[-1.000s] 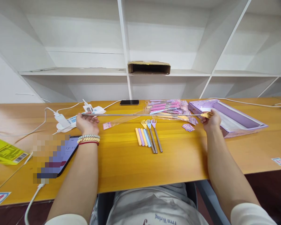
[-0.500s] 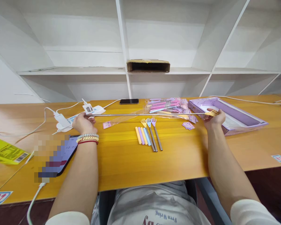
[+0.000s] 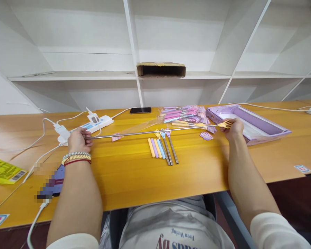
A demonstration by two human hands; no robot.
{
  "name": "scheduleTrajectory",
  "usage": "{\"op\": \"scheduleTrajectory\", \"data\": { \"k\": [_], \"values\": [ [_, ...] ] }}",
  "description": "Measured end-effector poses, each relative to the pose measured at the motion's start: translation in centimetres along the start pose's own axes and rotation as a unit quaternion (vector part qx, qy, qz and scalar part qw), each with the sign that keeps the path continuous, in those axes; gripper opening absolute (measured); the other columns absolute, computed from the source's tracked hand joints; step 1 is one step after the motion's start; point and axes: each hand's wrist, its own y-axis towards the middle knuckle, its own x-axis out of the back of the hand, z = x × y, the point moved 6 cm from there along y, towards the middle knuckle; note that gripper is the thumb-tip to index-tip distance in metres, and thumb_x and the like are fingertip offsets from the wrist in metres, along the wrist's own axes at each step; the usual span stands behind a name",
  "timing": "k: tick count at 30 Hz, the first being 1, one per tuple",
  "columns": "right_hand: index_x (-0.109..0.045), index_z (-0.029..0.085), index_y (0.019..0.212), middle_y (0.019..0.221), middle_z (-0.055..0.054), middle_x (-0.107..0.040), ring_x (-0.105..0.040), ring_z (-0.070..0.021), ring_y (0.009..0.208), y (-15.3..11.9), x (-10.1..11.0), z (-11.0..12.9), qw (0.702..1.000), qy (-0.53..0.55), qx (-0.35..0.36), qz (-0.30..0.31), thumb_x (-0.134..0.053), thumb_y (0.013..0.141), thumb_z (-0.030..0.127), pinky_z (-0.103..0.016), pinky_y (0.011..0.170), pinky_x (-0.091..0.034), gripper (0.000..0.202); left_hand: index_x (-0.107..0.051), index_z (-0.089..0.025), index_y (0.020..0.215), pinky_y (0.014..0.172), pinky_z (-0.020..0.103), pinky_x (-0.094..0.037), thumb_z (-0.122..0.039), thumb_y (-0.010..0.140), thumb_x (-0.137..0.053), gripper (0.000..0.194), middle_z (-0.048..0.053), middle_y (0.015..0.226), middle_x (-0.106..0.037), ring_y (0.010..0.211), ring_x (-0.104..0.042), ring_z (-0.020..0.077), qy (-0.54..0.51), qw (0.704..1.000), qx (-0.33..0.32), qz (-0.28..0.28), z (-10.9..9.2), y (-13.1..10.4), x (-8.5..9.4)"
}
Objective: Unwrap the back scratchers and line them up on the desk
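A telescopic back scratcher (image 3: 145,132), drawn out long, spans the space between my hands above the table. My left hand (image 3: 79,140) is closed around the thin metal end of its rod. At the other end my right hand (image 3: 233,128) grips it by the yellow claw-shaped head. Below the rod lie three shorter pieces with hand-shaped heads in yellow, blue and purple, such as the purple-headed back scratcher (image 3: 173,147). Beside them several coloured handle sleeves (image 3: 155,148) are lined up in a row.
Bagged back scratchers (image 3: 182,114) are piled at the back, near a purple box (image 3: 264,135). A power strip (image 3: 101,123) with cables is behind my left hand. A phone (image 3: 140,110) lies by the shelf; another (image 3: 55,181) is partly under my left forearm.
My left hand has moved left and toward me, and the rod now reaches further left and slants down on that side. My right hand keeps its grip on the yellow head.
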Motion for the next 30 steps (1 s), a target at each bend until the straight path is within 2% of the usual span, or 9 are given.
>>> {"op": "scheduleTrajectory", "data": {
  "k": [5,9,12,14,16,18,21,24,30],
  "values": [
    [-0.046,0.018,0.063,0.045,-0.001,-0.043,-0.039,-0.0106,0.037,0.3,0.3,0.3,0.999,-0.009,-0.008,0.041,-0.036,0.079,0.027,-0.024,0.036,-0.024,0.021,-0.043,-0.015,0.062,0.037,0.020,-0.018,-0.023,0.065,-0.052,0.012,-0.002,0.054,-0.048,0.042,-0.038,0.0066,-0.055,0.997,0.023,0.040,0.0,-0.3,-1.0],
    [-0.047,0.018,0.064,0.047,0.001,-0.047,-0.039,-0.0084,0.035,-0.5,-1.2,-0.1,0.996,-0.029,-0.013,0.081,-0.045,0.071,0.025,-0.020,0.033,-0.022,0.010,-0.046,-0.015,0.062,0.038,0.021,-0.014,-0.030,0.067,-0.057,0.019,-0.003,0.047,-0.045,0.040,-0.035,0.0068,0.003,0.991,0.031,0.131,-0.1,-1.8,-3.1],
    [-0.052,0.017,0.066,0.046,0.001,-0.051,-0.038,-0.0083,0.032,-4.0,-5.5,-2.6,0.987,-0.070,-0.032,0.139,-0.057,0.064,0.025,-0.020,0.030,-0.019,0.010,-0.049,-0.016,0.058,0.039,0.022,-0.013,-0.036,0.064,-0.064,0.026,-0.006,0.038,-0.033,0.036,-0.026,0.0057,0.037,0.973,0.021,0.226,-0.4,-5.0,-6.9],
    [-0.055,0.017,0.071,0.049,-0.001,-0.057,-0.041,-0.0090,0.031,-7.8,-9.8,-4.8,0.956,-0.153,-0.014,0.248,-0.059,0.067,0.033,-0.020,0.030,-0.023,0.017,-0.046,-0.017,0.054,0.039,0.023,-0.013,-0.041,0.065,-0.063,0.031,-0.007,0.038,-0.027,0.036,-0.023,0.0055,0.043,0.946,-0.017,0.321,-1.0,-8.2,-10.3],
    [-0.052,0.018,0.068,0.048,0.000,-0.058,-0.038,-0.0072,0.030,-11.7,-13.1,-6.8,0.921,-0.192,0.011,0.340,-0.062,0.068,0.038,-0.020,0.031,-0.026,0.023,-0.043,-0.018,0.048,0.041,0.023,-0.014,-0.044,0.067,-0.061,0.037,-0.006,0.039,-0.026,0.038,-0.024,0.0059,0.079,0.927,-0.085,0.356,-1.7,-11.1,-12.7],
    [-0.051,0.018,0.068,0.047,0.001,-0.058,-0.036,-0.0063,0.029,-14.0,-14.6,-7.9,0.908,-0.207,0.035,0.362,-0.061,0.070,0.041,-0.019,0.032,-0.025,0.025,-0.039,-0.018,0.045,0.042,0.024,-0.016,-0.047,0.071,-0.056,0.042,-0.005,0.039,-0.026,0.040,-0.025,0.0064,0.093,0.918,-0.133,0.363,-2.2,-13.3,-14.2],
    [-0.053,0.017,0.066,0.042,0.002,-0.053,-0.039,-0.0069,0.032,-14.5,-14.4,-8.1,0.911,-0.218,0.072,0.343,-0.061,0.070,0.040,-0.019,0.034,-0.026,0.025,-0.037,-0.017,0.042,0.044,0.024,-0.017,-0.050,0.074,-0.052,0.049,-0.005,0.040,-0.027,0.042,-0.025,0.0065,0.114,0.897,-0.185,0.384,-2.7,-15.9,-15.3],
    [-0.054,0.017,0.066,0.040,0.004,-0.049,-0.043,-0.0079,0.036,-13.6,-13.5,-7.3,0.918,-0.211,0.090,0.325,-0.064,0.068,0.039,-0.018,0.036,-0.029,0.024,-0.043,-0.015,0.043,0.046,0.024,-0.019,-0.051,0.075,-0.052,0.049,-0.004,0.043,-0.029,0.045,-0.027,0.0067,0.126,0.880,-0.230,0.396,-3.2,-17.3,-15.6],
    [-0.055,0.018,0.071,0.045,0.004,-0.051,-0.038,-0.0064,0.036,-13.8,-13.8,-6.5,0.908,-0.185,0.051,0.373,-0.070,0.064,0.040,-0.019,0.036,-0.026,0.028,-0.063,-0.013,0.062,0.052,0.024,-0.027,-0.053,0.078,-0.048,0.046,-0.002,0.053,-0.049,0.053,-0.039,0.0092,0.151,0.845,-0.298,0.417,-4.0,-17.2,-15.1]
  ]
}}
